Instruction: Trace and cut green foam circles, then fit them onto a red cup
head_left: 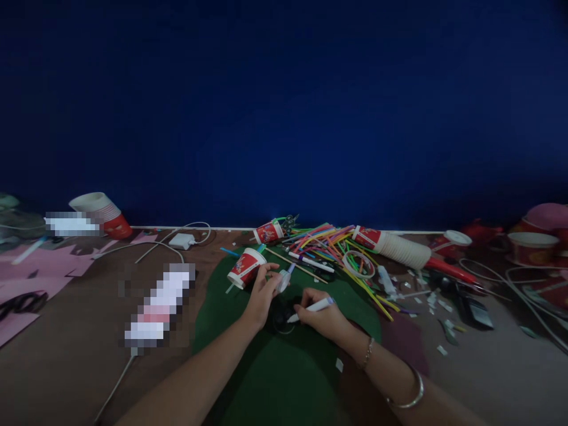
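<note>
Closest to me, both forearms reach out over a green sheet (275,378), a bangle (412,393) on the right wrist. The right hand (326,319) is closed around a white marker (310,308), whose tip rests on a dark round piece (281,316) lying on the sheet between the hands. The left hand (261,296) sits just beside that piece, its fingertips pinching what looks like a small clear piece (284,280). It is too dim for me to tell how much is drawn on the dark piece, so I judge the marking to be under way, not finished.

Just beyond the left hand, a red paper cup (245,268) lies on its side. Beyond the right hand lie a tape ring (358,264), a heap of coloured straws (328,242) and a stack of cups (394,245). Cut scraps (428,299) lie farther right, which suggests some cutting is done.
</note>
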A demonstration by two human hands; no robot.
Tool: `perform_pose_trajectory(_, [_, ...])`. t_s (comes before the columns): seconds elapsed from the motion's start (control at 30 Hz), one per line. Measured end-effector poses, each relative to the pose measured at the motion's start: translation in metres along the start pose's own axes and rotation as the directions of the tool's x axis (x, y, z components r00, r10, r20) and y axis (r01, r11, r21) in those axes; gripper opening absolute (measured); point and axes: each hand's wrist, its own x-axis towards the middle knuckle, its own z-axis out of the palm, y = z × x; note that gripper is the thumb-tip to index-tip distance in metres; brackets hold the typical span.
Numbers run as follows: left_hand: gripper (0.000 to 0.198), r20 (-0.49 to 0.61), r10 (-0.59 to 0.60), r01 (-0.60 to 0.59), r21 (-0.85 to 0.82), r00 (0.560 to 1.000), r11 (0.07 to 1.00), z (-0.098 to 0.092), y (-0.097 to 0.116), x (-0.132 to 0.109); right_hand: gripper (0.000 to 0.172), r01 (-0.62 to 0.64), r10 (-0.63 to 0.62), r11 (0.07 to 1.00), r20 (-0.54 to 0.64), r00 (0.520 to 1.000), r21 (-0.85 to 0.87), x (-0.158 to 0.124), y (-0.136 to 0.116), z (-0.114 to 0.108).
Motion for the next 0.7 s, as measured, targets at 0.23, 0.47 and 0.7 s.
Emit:
perform_pose_trajectory(0.23, [0.028, 0.002, -0.006, 0.006, -0.016, 1.0, 1.0, 0.0008, 0.0017, 0.0001, 0.018, 0.007, -0.008, 1.0, -0.015, 1.0, -0.008, -0.0001, 0.0004, 0.0001])
perform_pose_trajectory(0.47, [0.03, -0.004, -0.024, 0.024, -0.022, 1.0, 0.999, 0.0021, 0.0033, -0.0007, 0.018, -0.009, 0.009, 1.0, -0.011, 1.0, -0.007, -0.0007, -0.0027, -0.0004])
perform_pose_trajectory(0.7, [0.029, -0.002, -0.022, 0.022, -0.03, 1.0, 0.999, 0.0021, 0.0041, -0.0009, 0.017, -0.005, 0.005, 1.0, -0.005, 1.0, -0.001, -0.001, -0.0043, -0.0009])
